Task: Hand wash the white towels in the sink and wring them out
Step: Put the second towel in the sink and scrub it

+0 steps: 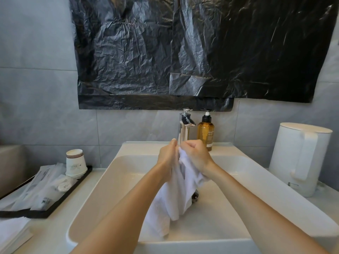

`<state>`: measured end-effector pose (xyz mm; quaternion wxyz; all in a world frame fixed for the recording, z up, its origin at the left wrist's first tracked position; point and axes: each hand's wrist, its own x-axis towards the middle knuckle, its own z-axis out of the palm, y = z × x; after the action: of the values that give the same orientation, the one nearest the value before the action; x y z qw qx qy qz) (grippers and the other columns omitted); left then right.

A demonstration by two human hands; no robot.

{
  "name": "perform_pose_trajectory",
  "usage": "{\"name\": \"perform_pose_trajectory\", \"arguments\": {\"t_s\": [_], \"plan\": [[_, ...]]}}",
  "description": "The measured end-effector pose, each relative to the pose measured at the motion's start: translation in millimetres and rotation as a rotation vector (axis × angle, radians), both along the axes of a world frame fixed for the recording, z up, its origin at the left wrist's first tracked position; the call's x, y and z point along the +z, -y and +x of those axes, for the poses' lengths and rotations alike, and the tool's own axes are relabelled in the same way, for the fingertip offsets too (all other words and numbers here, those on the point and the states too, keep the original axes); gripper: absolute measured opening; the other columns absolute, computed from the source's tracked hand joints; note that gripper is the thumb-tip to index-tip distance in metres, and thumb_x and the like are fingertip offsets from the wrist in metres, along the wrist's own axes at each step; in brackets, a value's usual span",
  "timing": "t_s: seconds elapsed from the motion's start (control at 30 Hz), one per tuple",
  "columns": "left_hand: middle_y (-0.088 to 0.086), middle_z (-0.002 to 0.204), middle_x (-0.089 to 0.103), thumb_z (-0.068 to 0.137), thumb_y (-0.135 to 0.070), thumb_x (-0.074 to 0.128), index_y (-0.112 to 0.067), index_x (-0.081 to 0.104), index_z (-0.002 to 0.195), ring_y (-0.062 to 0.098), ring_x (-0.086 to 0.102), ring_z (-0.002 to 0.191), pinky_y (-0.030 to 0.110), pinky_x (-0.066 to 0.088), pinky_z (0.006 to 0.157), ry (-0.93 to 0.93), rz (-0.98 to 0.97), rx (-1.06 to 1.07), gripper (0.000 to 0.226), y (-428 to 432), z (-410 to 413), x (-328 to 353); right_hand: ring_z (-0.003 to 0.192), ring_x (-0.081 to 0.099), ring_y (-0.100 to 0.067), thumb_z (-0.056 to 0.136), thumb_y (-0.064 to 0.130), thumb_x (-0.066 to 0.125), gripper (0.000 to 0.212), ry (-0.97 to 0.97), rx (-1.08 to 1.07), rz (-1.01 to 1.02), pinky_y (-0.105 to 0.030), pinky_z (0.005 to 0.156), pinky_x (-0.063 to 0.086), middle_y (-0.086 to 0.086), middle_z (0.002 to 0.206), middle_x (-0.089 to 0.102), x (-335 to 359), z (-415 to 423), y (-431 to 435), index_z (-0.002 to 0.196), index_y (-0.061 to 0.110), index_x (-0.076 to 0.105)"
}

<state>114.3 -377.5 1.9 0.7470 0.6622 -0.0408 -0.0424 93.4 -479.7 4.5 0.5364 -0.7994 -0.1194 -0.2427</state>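
Stock, left to right: folded white stack (11, 230) on the table (55, 233), well left of your grips, probably unwashed; left grip (167, 154) and right grip (195, 155) both curled tight around one white towel (176, 195), hanging below them into the sink (238, 208); wringing seemingly barely begun.

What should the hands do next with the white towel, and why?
Probably rub the two bunched handfuls against each other. The left hand and right hand both grip the top of the white cloth towel close together, while the rest hangs into the white rectangular sink. No water shows running from the shiny chrome tap, so scrubbing seems the likeliest step.
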Motion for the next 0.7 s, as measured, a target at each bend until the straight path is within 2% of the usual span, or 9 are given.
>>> {"name": "perform_pose_trajectory", "arguments": {"t_s": [0.1,0.17,0.23,0.3,0.43,0.5,0.57,0.63,0.7], "plan": [[-0.002,0.052,0.043,0.095,-0.035,0.038,-0.015,0.04,0.066,0.01,0.043,0.047,0.026,0.031,0.053,0.006,0.016,-0.081,0.036,-4,0,-1,0.052,0.033,-0.015,0.093,0.027,0.047,0.043,-0.088,-0.371,-0.321,-0.028,0.052,0.024,0.005,0.049,0.033,0,4,20,0.053,0.021,0.036],[-0.006,0.045,0.033,0.094,-0.027,0.034,-0.016,0.029,0.061,0.008,0.034,0.036,0.025,0.027,0.048,0.063,0.042,-0.13,0.035,-5,0,0,0.063,0.05,-0.017,0.093,0.029,0.048,0.023,-0.099,-0.547,-0.532,-0.028,0.053,0.031,0.003,0.065,0.051,-3,3,32,0.071,0.021,0.049],[-0.003,0.045,0.044,0.091,-0.022,0.033,-0.012,0.039,0.058,0.009,0.043,0.04,0.024,0.037,0.048,0.085,0.071,-0.173,0.035,-5,-2,2,0.084,0.056,-0.017,0.095,0.028,0.047,0.015,-0.163,-0.394,-0.404,-0.031,0.065,0.041,0.001,0.09,0.059,1,4,35,0.096,0.016,0.056],[0.002,0.06,0.06,0.082,-0.025,0.037,-0.007,0.057,0.069,0.015,0.056,0.061,0.03,0.047,0.067,0.135,0.144,-0.236,0.03,-4,0,3,0.09,0.054,-0.015,0.098,0.029,0.038,0.026,-0.289,-0.132,-0.18,-0.032,0.077,0.04,-0.001,0.097,0.058,5,5,28,0.096,0.014,0.059],[0.005,0.079,0.061,0.062,-0.03,0.045,-0.016,0.061,0.078,0.022,0.053,0.081,0.034,0.038,0.079,0.168,0.185,-0.188,0.026,-9,8,3,0.119,0.048,-0.017,0.1,0.053,0.026,0.051,-0.397,-0.022,-0.271,-0.034,0.1,0.037,0.001,0.125,0.055,0,5,23,0.131,0.025,0.055],[0.006,0.085,0.062,0.063,-0.027,0.05,-0.017,0.064,0.079,0.022,0.054,0.085,0.033,0.038,0.078,0.201,0.199,-0.166,0.024,-11,14,2,0.088,0.052,-0.014,0.1,0.047,0.038,0.038,-0.264,-0.054,-0.259,-0.029,0.077,0.039,0.0,0.092,0.058,2,7,28,0.096,0.018,0.061],[0.004,0.087,0.062,0.069,-0.031,0.062,-0.016,0.064,0.081,0.022,0.054,0.087,0.032,0.039,0.075,0.229,0.24,-0.126,0.02,-13,15,1,0.062,0.036,-0.011,0.099,0.032,0.048,0.036,-0.05,-0.159,-0.169,-0.029,0.059,0.027,0.004,0.065,0.039,9,7,27,0.067,0.018,0.039],[0.003,0.09,0.061,0.066,-0.052,0.069,-0.012,0.063,0.086,0.018,0.054,0.086,0.03,0.038,0.077,0.279,0.315,-0.17,0.045,-14,16,-3,0.056,0.031,-0.006,0.099,0.022,0.049,0.039,0.17,-0.245,0.0,-0.028,0.056,0.026,0.008,0.062,0.032,15,5,26,0.065,0.02,0.03],[-0.001,0.088,0.055,0.072,-0.067,0.062,-0.016,0.059,0.088,0.015,0.05,0.082,0.03,0.036,0.076,0.31,0.431,-0.277,0.053,-13,12,-9,0.054,0.031,-0.003,0.101,0.02,0.047,0.038,0.318,-0.308,0.181,-0.024,0.055,0.027,0.008,0.063,0.031,22,1,29,0.067,0.02,0.03]]}}
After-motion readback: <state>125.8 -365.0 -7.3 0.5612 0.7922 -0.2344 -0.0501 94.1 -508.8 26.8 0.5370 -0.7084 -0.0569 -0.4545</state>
